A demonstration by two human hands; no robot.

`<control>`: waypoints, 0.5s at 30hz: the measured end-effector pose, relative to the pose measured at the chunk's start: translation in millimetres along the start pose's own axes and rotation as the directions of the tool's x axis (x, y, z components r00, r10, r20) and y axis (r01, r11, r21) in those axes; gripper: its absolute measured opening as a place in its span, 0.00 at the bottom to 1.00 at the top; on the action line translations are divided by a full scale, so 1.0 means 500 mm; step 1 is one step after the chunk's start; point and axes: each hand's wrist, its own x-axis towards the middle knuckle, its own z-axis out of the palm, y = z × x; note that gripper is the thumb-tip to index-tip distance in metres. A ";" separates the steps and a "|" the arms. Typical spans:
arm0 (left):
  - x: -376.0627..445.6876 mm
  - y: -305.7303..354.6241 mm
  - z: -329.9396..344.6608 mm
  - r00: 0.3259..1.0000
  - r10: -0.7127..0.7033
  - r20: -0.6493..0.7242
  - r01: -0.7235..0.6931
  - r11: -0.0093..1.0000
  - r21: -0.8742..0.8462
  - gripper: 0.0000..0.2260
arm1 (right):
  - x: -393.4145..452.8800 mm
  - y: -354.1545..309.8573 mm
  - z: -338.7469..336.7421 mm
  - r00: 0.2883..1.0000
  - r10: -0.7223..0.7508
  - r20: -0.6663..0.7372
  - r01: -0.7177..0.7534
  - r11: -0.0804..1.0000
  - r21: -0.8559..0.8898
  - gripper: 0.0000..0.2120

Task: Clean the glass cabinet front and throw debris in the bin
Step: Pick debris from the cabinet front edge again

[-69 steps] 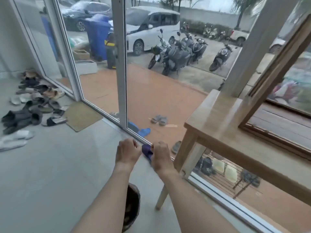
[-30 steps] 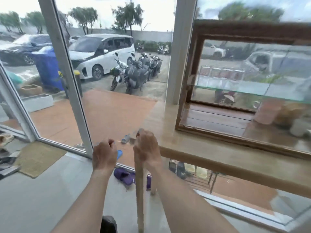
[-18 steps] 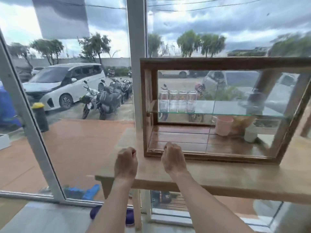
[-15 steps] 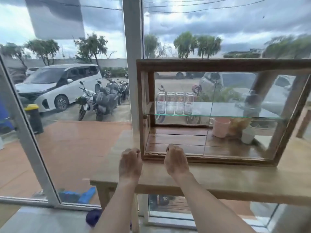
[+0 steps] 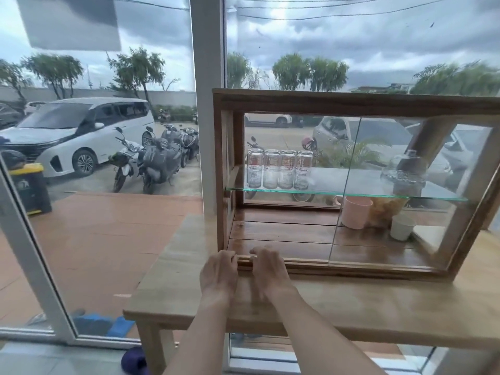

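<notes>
Both hands, left (image 5: 217, 272) and right (image 5: 267, 269), curl fingers onto the wooden cabinet (image 5: 351, 104) sill, grip contents unclear.

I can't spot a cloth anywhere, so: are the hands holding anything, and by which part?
No cloth shows. Both hands, left hand and right hand, rest with fingers curled on the cabinet front's bottom rail, near its left corner; whether they grip it cannot be told.

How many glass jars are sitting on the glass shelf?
4 glass jars, side by side in one row at the left end of the glass shelf. None looks hidden behind them.
</notes>
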 end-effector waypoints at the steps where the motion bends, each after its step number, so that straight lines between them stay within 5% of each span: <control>1: 0.004 -0.002 0.001 1.000 -0.001 -0.009 0.001 1.000 -0.013 0.12 | 0.004 0.000 0.002 1.000 0.004 -0.002 -0.004 1.000 0.001 0.14; 15: -0.043 -0.060 -0.048 0.993 0.002 -0.116 -0.008 0.999 -0.047 0.09 | -0.035 -0.007 0.002 0.999 0.039 0.024 -0.039 0.999 0.015 0.13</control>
